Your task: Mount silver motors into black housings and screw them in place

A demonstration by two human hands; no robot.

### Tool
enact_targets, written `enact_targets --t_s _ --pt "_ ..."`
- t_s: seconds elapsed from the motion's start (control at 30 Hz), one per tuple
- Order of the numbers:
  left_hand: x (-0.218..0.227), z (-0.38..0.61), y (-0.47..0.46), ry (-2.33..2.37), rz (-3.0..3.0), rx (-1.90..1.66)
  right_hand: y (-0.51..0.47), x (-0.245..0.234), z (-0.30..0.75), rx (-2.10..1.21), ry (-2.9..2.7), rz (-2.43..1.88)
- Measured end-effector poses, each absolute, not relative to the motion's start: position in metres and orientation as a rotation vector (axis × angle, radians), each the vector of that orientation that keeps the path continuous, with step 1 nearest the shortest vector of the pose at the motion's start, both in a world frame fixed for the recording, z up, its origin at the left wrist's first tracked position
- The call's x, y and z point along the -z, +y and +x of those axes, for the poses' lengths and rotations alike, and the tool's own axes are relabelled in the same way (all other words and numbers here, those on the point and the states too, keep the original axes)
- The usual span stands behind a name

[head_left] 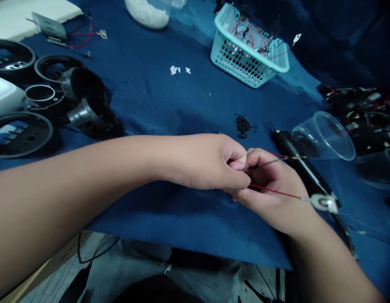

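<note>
"Okay, you're closing your left hand point(210, 162) into a tight pinch at the centre of the frame, though your fingers are hiding exactly what they're gripping."

"Right, and you're curling your right hand point(272, 189) around a thin red insulated wire point(275, 191), with a flat silver metal terminal point(324, 203) sitting at its end, toward the lower right."

"You're also holding a thin dark wire point(267, 162) between your hands, its far end reaching right, above a slim black pen-shaped tool point(285, 141)."

"Then you're doing best by pinching close to the join, so the terminal isn't tugging on the wire."

"Yes, and you're working just beside a tipped clear plastic cup point(324, 136) and a small pile of black granules point(242, 126) on the dark blue cloth point(150, 101)."
</note>
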State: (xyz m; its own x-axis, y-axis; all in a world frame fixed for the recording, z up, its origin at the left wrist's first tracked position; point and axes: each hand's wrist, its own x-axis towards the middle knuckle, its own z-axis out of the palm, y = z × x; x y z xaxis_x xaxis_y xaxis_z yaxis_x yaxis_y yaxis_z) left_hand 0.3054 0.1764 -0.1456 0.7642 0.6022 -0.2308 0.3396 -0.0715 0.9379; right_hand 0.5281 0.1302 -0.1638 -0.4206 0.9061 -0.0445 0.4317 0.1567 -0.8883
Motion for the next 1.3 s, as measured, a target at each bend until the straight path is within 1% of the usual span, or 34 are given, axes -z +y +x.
enact_targets --t_s 0.1,0.17,0.3,0.37,0.43,0.5,0.6,0.67,0.8,0.93,1.07,1.17,1.3 --pt "0.146 0.305 0.177 0.744 1.656 -0.271 0.132 0.157 0.535 -1.524 -1.861 -1.230" --pt "0.147 0.305 0.178 0.716 1.642 -0.286 0.135 0.154 0.541 -1.635 -1.794 -1.219" --pt "0.152 0.306 0.182 0.631 1.663 -0.334 0.139 0.154 0.549 -1.727 -1.713 -1.184" --pt "0.154 0.306 0.183 0.625 1.681 -0.359 0.137 0.155 0.548 -1.696 -1.701 -1.210" --pt "0.154 0.305 0.184 0.681 1.710 -0.342 0.131 0.156 0.545 -1.512 -1.741 -1.267" --pt "0.153 0.304 0.184 0.745 1.742 -0.308 0.122 0.158 0.543 -1.126 -1.867 -1.268" --pt "0.150 0.303 0.182 0.745 1.720 -0.283 0.110 0.164 0.543 -0.509 -2.094 -1.123" --pt "0.148 0.303 0.180 0.733 1.669 -0.272 0.105 0.167 0.545 -0.290 -2.196 -1.042" --pt "0.146 0.305 0.179 0.735 1.579 -0.269 0.102 0.167 0.546 -0.108 -2.269 -0.990" --pt "0.146 0.304 0.178 0.758 1.624 -0.302 0.098 0.165 0.543 -0.046 -2.302 -0.919" --pt "0.147 0.299 0.174 0.764 1.917 -0.479 0.096 0.168 0.541 -0.050 -2.301 -0.937" --pt "0.148 0.292 0.169 0.639 2.194 -0.627 0.096 0.171 0.541 -0.056 -2.295 -0.959" --pt "0.147 0.287 0.165 0.501 2.436 -0.631 0.099 0.172 0.540 0.013 -2.259 -0.889"
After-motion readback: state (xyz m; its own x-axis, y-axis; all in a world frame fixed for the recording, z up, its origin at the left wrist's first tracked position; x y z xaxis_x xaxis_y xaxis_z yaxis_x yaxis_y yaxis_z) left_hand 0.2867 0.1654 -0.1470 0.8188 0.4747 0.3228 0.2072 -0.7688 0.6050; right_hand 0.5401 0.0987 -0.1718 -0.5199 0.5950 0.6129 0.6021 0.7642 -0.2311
